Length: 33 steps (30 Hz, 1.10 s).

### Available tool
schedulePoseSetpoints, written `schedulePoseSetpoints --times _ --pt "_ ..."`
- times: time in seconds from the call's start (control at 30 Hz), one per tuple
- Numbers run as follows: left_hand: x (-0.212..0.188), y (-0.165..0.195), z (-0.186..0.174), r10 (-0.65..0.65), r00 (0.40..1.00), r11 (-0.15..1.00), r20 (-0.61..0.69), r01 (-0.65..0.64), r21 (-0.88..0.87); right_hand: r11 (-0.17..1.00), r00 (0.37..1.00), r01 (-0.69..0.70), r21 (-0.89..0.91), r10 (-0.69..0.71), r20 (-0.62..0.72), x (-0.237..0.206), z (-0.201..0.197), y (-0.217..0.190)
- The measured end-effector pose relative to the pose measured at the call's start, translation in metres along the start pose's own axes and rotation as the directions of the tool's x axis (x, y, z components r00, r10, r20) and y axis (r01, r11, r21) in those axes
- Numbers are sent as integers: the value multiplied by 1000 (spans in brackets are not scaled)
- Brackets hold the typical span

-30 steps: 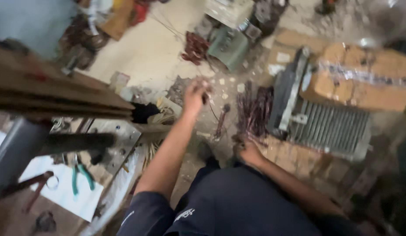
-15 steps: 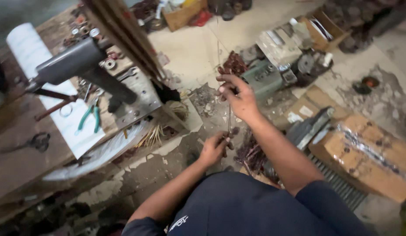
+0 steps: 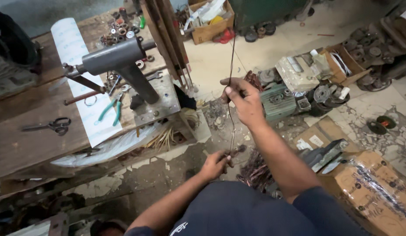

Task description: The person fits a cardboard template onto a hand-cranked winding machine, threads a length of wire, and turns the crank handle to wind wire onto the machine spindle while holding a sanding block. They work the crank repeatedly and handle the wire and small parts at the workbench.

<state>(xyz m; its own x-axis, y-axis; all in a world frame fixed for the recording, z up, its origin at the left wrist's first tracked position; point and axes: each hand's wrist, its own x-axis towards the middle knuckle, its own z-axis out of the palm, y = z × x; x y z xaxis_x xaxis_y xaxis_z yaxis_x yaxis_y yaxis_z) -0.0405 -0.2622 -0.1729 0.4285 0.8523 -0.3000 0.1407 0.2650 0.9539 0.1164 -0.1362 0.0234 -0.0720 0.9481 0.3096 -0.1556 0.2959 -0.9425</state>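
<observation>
Wire (image 3: 231, 65), thin and dark, runs upright between the two hands. The right hand (image 3: 241, 101) is raised, its grip closed around the wire with fingers pinched. The left hand (image 3: 216, 164) sits lower, just above the person's lap, its grip closed on the wire's bottom end, beside a tangle of coppery wire scraps (image 3: 255, 170) on the floor. To the left stands a wooden counter (image 3: 32, 140) carrying a grey metal winding stand (image 3: 124, 65), green-handled pliers (image 3: 109, 109) and black scissors (image 3: 52, 126). A green motor housing (image 3: 278, 101) lies on the floor just past the right hand.
</observation>
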Motion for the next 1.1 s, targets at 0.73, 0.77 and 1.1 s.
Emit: schedulePoseSetpoints --times 0.73,0.77,1.1 --pt "-46 325 -85 683 665 714 -304 -518 470 993 999 10 -122 -3 51 -43 48 -10" --pt "-44 327 -82 678 658 721 -327 -512 467 990 999 0 -141 8 53 -43 48 -9" --pt "-24 296 -92 669 632 743 -391 -572 347 992 991 -90 -85 98 92 -47 42 -8"
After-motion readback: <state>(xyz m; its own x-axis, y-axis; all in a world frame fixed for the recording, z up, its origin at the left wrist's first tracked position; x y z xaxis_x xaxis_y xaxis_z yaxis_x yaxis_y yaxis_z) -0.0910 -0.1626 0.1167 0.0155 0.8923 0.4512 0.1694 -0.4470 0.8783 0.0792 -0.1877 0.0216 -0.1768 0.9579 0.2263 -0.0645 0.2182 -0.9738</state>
